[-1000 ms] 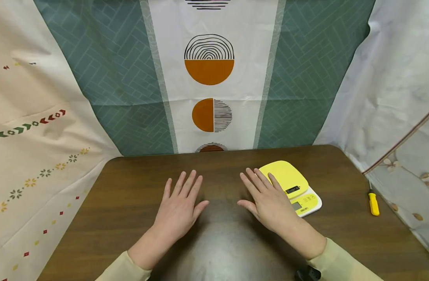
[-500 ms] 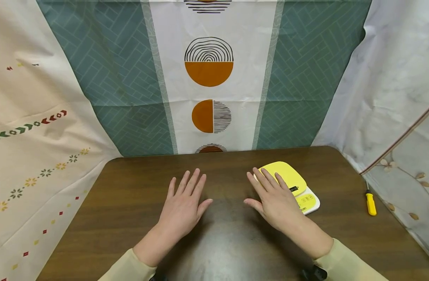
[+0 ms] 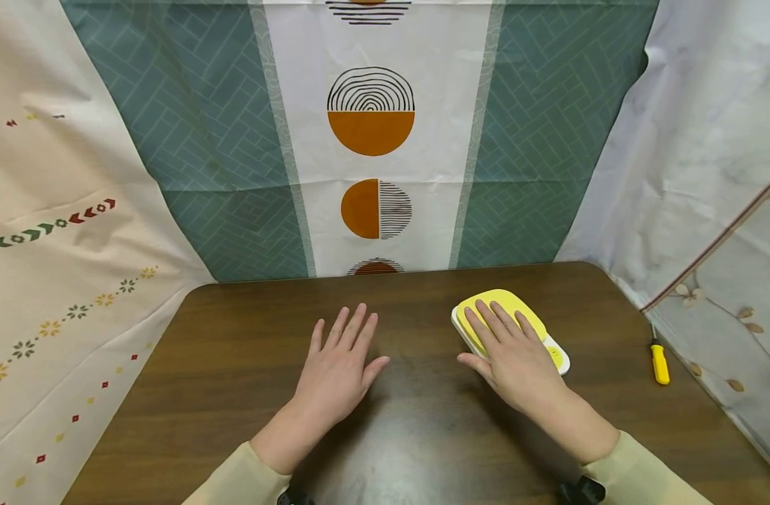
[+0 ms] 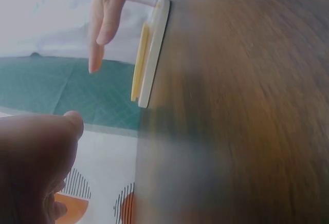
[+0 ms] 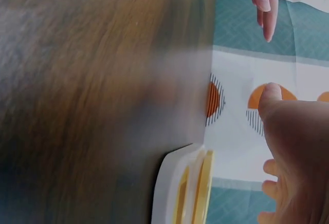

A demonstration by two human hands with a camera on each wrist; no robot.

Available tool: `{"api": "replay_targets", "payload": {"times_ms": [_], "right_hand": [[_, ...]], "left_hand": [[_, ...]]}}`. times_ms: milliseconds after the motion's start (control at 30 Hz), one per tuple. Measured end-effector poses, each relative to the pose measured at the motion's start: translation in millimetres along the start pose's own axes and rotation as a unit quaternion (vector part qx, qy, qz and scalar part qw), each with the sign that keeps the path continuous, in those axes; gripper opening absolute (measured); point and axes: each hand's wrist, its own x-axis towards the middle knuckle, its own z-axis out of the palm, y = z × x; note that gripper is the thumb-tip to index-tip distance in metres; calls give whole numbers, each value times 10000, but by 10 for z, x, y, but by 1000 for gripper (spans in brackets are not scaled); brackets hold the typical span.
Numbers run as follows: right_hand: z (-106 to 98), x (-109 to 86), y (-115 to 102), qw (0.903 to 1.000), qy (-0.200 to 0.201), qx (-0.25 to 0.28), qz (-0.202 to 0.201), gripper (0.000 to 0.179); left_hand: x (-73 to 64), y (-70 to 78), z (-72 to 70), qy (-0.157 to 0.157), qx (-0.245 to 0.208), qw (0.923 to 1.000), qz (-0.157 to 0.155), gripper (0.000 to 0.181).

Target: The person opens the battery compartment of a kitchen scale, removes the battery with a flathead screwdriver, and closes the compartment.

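Note:
Palm down, my left hand (image 3: 336,372) hovers over the middle of the brown table with straight, slightly spread fingers and holds nothing. My right hand (image 3: 517,361) is held the same way, in front of a yellow and white kitchen scale (image 3: 508,303), and covers part of it in the head view. Both wrist views show air between the hands and the tabletop. In the left wrist view the scale (image 4: 149,59) lies flat below the right hand (image 4: 109,13), apart from it. The scale's display is hidden behind the right hand in the head view.
A yellow-handled screwdriver (image 3: 659,363) lies near the right edge of the wooden table (image 3: 233,351). Patterned cloths hang behind the table (image 3: 372,140) and at both sides. Dark straps (image 3: 583,489) show below the wrists.
Both hands have drifted a little to the right. The right hand now covers more of the scale and its display. The scale and screwdriver appear slightly further left as the view shifts.

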Motion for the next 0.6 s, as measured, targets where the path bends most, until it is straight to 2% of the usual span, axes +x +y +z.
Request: {"api": "replay_targets", "payload": {"times_ms": [333, 600], "right_hand": [[7, -90, 196, 9996, -34, -67, 259, 79], [41, -146, 308, 9992, -73, -118, 376, 79]], "left_hand": [[102, 181, 30, -56, -86, 9999, 129, 76], [184, 316, 110, -259, -11, 9994, 212, 76]]}}
